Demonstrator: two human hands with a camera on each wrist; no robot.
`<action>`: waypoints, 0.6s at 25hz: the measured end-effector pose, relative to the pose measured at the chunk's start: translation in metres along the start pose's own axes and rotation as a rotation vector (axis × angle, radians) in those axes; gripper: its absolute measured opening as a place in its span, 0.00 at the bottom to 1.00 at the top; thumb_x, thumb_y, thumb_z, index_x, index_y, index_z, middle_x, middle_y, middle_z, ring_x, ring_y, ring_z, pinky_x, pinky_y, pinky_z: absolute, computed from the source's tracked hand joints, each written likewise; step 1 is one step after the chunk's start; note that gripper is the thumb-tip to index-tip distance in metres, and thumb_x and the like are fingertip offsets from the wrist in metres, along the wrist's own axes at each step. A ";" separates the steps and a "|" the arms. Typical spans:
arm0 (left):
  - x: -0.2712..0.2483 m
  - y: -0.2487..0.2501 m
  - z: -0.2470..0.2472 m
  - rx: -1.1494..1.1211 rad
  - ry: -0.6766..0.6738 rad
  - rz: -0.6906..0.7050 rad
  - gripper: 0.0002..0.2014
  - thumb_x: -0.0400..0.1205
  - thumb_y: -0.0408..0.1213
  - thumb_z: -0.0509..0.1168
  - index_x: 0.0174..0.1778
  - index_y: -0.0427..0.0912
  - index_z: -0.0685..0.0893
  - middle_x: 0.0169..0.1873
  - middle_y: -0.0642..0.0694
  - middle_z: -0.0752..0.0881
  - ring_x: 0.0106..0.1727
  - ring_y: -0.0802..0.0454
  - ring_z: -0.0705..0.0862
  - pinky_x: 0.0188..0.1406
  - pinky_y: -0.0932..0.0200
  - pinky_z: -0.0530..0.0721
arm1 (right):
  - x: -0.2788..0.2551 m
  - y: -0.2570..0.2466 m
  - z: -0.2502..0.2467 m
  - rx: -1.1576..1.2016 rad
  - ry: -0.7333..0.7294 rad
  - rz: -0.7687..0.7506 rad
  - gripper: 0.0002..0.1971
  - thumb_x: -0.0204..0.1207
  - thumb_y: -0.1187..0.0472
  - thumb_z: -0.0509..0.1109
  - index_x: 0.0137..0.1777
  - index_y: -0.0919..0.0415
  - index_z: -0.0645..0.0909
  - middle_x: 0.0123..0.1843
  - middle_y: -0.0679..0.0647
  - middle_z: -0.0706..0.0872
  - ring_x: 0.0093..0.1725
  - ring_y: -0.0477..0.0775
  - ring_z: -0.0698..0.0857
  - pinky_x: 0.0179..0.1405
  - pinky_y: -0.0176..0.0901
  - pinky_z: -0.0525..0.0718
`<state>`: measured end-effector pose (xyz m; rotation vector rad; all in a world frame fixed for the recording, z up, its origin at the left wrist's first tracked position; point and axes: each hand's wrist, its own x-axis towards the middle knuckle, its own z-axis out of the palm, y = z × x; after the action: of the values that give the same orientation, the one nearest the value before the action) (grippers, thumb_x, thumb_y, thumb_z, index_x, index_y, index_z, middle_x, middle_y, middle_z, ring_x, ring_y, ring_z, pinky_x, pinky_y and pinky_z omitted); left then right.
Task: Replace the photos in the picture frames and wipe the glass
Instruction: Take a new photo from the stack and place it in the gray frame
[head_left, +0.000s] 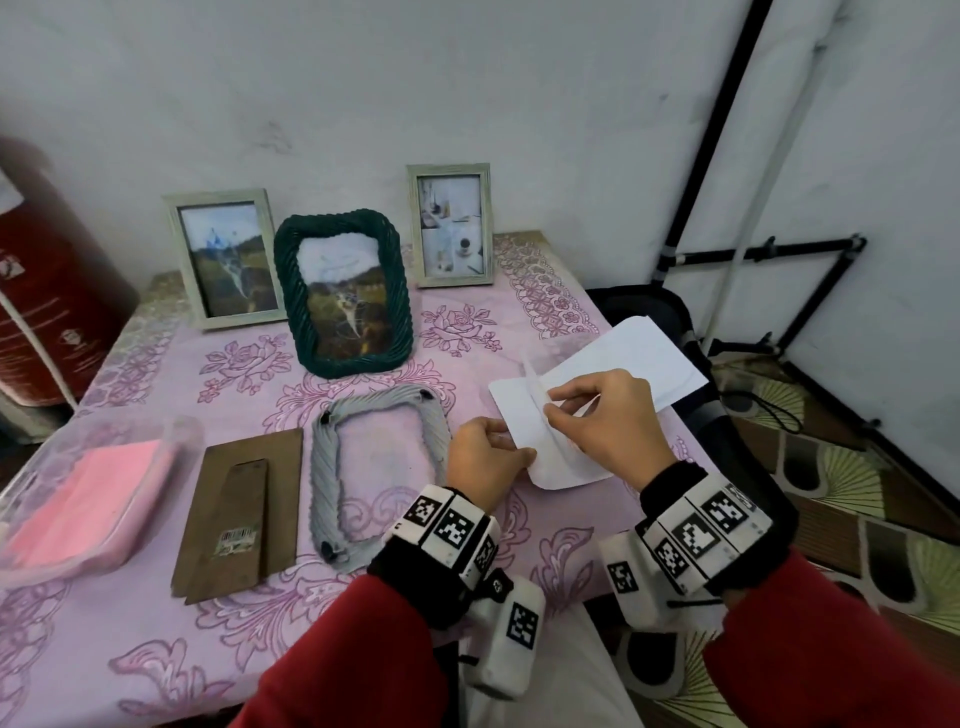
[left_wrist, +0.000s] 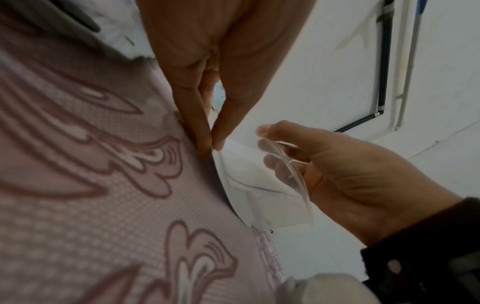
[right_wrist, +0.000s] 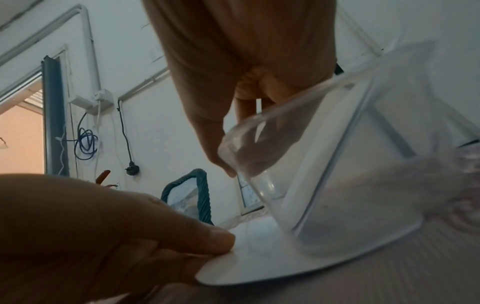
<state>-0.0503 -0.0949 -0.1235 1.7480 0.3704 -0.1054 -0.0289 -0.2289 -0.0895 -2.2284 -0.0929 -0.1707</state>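
My left hand (head_left: 511, 453) pinches the near left edge of a white photo sheet (head_left: 566, 470) that lies blank side up on the pink tablecloth. My right hand (head_left: 558, 410) grips a clear pane (head_left: 537, 395), tilted up on edge off that sheet. In the left wrist view the left hand's fingertips (left_wrist: 205, 142) meet on the sheet's corner (left_wrist: 244, 174), and the pane (left_wrist: 293, 170) shows in the right hand (left_wrist: 350, 176). A grey rope frame (head_left: 322, 467) lies empty and flat left of my hands. Its brown backing board (head_left: 244, 509) lies further left.
Three filled frames stand at the back: a pale one (head_left: 221, 257), a dark green rope one (head_left: 343, 291) and a small pale one (head_left: 451, 226). A clear tray with a pink cloth (head_left: 88, 493) sits at the left. A second white sheet (head_left: 644, 353) overhangs the table's right edge.
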 end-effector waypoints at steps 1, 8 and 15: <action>0.000 -0.001 0.001 0.019 -0.007 0.009 0.18 0.70 0.22 0.72 0.56 0.28 0.80 0.41 0.34 0.84 0.48 0.37 0.87 0.56 0.41 0.85 | -0.001 0.002 0.001 0.015 -0.006 -0.001 0.08 0.67 0.61 0.77 0.46 0.62 0.90 0.32 0.51 0.88 0.25 0.38 0.80 0.40 0.34 0.81; -0.003 0.002 -0.003 0.304 -0.056 0.139 0.13 0.71 0.23 0.71 0.51 0.32 0.84 0.38 0.42 0.83 0.37 0.52 0.82 0.43 0.61 0.83 | -0.005 0.008 0.003 0.045 0.014 -0.050 0.08 0.70 0.61 0.77 0.48 0.62 0.90 0.33 0.50 0.86 0.28 0.28 0.80 0.35 0.17 0.74; -0.001 0.024 0.006 0.376 -0.010 0.353 0.22 0.84 0.38 0.60 0.74 0.38 0.70 0.70 0.42 0.74 0.71 0.47 0.74 0.70 0.57 0.70 | 0.002 0.003 -0.019 0.072 0.160 -0.157 0.04 0.72 0.65 0.75 0.45 0.64 0.90 0.40 0.57 0.88 0.33 0.44 0.82 0.37 0.26 0.79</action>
<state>-0.0429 -0.1050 -0.1016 2.1569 0.0280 0.0754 -0.0287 -0.2452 -0.0802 -2.1271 -0.1840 -0.4245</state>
